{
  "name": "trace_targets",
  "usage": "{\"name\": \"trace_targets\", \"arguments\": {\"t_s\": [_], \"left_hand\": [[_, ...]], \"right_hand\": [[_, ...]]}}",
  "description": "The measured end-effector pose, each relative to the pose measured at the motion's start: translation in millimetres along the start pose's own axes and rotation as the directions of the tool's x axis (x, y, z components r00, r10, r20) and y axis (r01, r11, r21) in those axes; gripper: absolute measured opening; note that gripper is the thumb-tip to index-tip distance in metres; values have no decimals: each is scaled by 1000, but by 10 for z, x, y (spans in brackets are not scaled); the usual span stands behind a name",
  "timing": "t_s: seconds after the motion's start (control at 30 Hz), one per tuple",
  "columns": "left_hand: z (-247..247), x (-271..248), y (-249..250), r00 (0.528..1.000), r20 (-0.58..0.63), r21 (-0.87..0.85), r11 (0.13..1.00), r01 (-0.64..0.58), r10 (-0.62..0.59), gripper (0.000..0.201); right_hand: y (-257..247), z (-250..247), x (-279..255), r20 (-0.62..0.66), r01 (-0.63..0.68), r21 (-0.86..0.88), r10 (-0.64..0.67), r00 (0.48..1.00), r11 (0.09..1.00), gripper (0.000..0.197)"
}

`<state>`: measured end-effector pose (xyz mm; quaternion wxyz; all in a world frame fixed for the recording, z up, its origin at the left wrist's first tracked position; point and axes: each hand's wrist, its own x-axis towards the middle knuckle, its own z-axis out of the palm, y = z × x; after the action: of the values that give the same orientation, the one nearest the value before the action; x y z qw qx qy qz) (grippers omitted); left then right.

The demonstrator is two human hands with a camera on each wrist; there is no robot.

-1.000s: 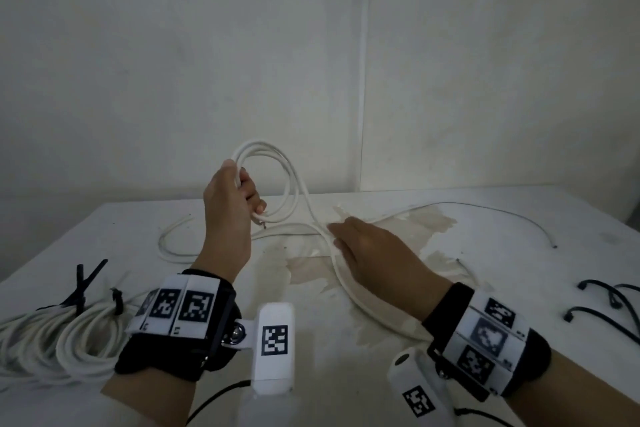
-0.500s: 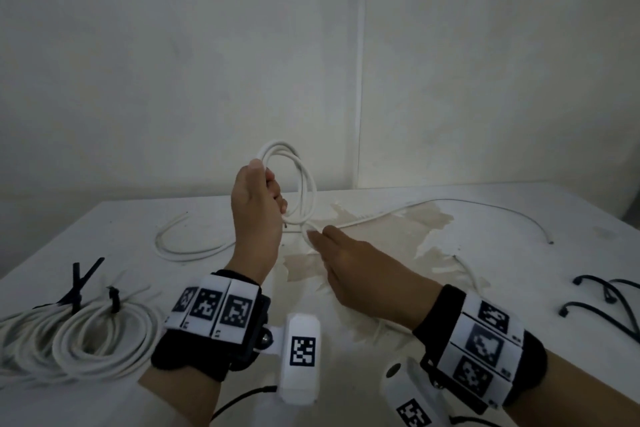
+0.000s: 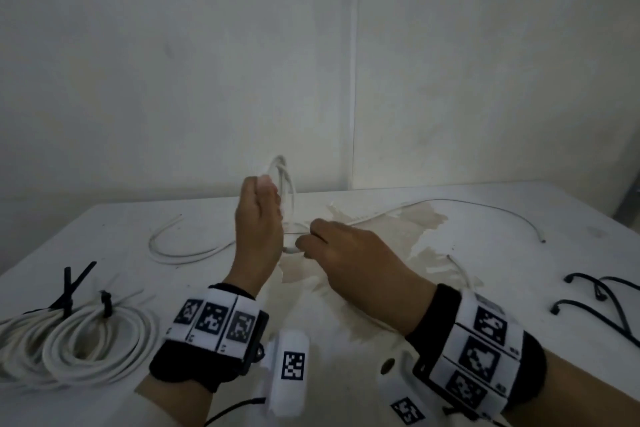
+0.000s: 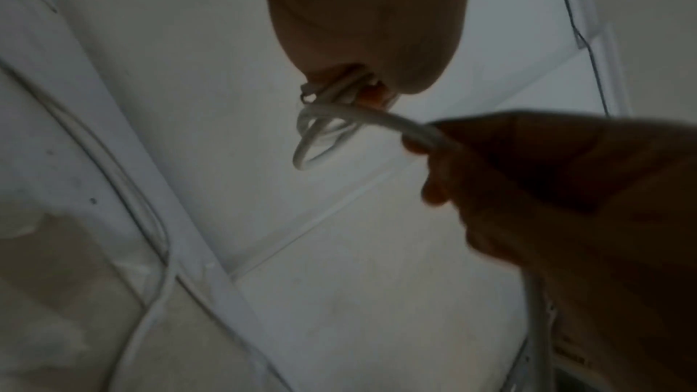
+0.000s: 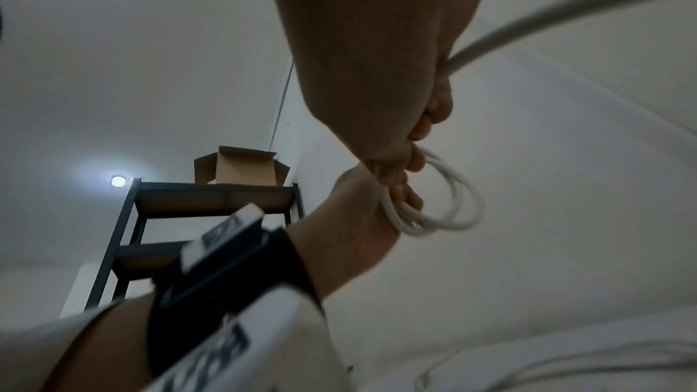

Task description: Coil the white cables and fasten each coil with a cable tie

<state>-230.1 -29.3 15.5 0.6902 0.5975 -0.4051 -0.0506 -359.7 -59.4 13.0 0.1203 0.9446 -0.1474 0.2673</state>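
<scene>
My left hand point(image 3: 261, 204) is raised above the table point(image 3: 519, 288), its fingers curled round a small coil of white cable point(image 3: 286, 184) that stands edge-on to me. The same coil point(image 5: 449, 198) hangs from the left hand's fingers in the right wrist view. Just to the right, my right hand point(image 3: 311, 241) pinches the running cable point(image 4: 403, 124) close to the coil. The loose cable point(image 3: 485, 206) trails off right across the table to its free end. Another loose stretch point(image 3: 173, 255) curves on the table at the left.
Two finished white coils point(image 3: 86, 343), bound with black cable ties point(image 3: 69, 291), lie at the near left. Spare black ties point(image 3: 599, 298) lie at the right edge. A brownish stain point(image 3: 408, 229) marks the table's middle. A metal shelf point(image 5: 211, 198) carries a cardboard box point(image 5: 241, 169).
My left hand has moved right with the coil, which has turned edge-on. My right hand has slid left along the cable, close to the left hand.
</scene>
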Motion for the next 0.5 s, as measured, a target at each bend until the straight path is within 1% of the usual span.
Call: {"name": "trace_targets", "arguments": {"t_s": [0.03, 0.07, 0.13, 0.2, 0.27, 0.3, 0.33, 0.37, 0.43, 0.5], "left_hand": [[5, -34, -2, 997, 75, 19, 1000, 17, -18, 33], [3, -60, 9, 989, 144, 23, 999, 37, -40, 34], [-18, -101, 48, 964, 252, 39, 996, 81, -88, 35], [-24, -138, 85, 920, 355, 52, 986, 159, -167, 35], [-5, -172, 137, 852, 449, 12, 956, 294, -268, 36], [3, -179, 166, 818, 485, -10, 933, 361, -311, 37], [5, -180, 189, 788, 511, -28, 910, 414, -343, 38], [4, -178, 212, 763, 533, -42, 889, 455, -366, 40], [-2, -178, 242, 724, 578, -60, 865, 498, -377, 41], [6, -184, 263, 702, 611, -65, 861, 505, -366, 41]], "right_hand": [[30, -7, 45, -76, 42, 18, -40, 996, 999, 22], [53, -22, 84, -101, 64, 60, -58, 993, 996, 22], [110, -85, 146, -111, 50, 172, -31, 993, 984, 18], [199, -131, 178, -111, -16, 311, 53, 992, 950, 17], [314, -180, 205, -77, -94, 423, 139, 987, 901, 27], [364, -201, 207, -63, -106, 453, 150, 987, 885, 33], [412, -210, 208, -63, -103, 474, 150, 987, 874, 33], [457, -211, 206, -62, -108, 496, 159, 985, 862, 29], [530, -210, 200, -40, -142, 510, 189, 981, 849, 25], [566, -195, 194, 39, -215, 475, 224, 974, 853, 27]]}}
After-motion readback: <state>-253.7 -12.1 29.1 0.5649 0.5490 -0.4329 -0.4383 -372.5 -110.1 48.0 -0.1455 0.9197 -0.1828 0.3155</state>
